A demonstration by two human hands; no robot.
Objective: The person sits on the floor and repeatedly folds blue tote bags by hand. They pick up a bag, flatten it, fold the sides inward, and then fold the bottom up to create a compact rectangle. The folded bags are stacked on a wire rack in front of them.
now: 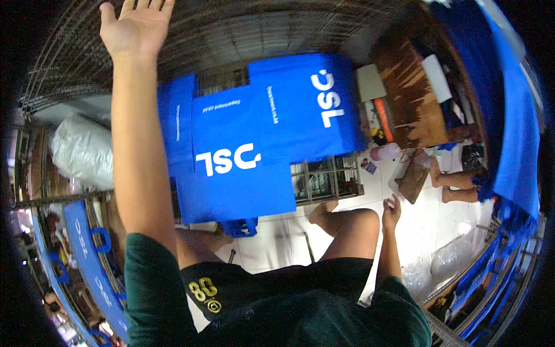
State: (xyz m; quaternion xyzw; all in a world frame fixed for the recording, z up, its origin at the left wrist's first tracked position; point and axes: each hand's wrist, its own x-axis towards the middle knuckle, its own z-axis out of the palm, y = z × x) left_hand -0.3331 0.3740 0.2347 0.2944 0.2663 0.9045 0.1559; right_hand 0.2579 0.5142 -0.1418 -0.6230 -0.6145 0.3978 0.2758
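My left arm stretches far up across the view, and my left hand [137, 26] is open, palm showing and fingers spread, with its fingertips cut off by the upper edge. Nothing shows in it. Below and to its right, several flat blue fabric panels [243, 124] with white print lie overlapping on a dark metal rack [326, 178]. My right hand [392, 212] is low beside my right knee, apart from the panels. Its fingers are curled in, and no object is visible in them.
A clear plastic bundle [84, 150] is at left, above hanging blue printed fabric [92, 254] with handles. To the right stand a worn wooden board [413, 98], a pink container [385, 152] and another person's legs [459, 180]. Blue cloth [514, 139] hangs far right; plastic bags [454, 257] lie below.
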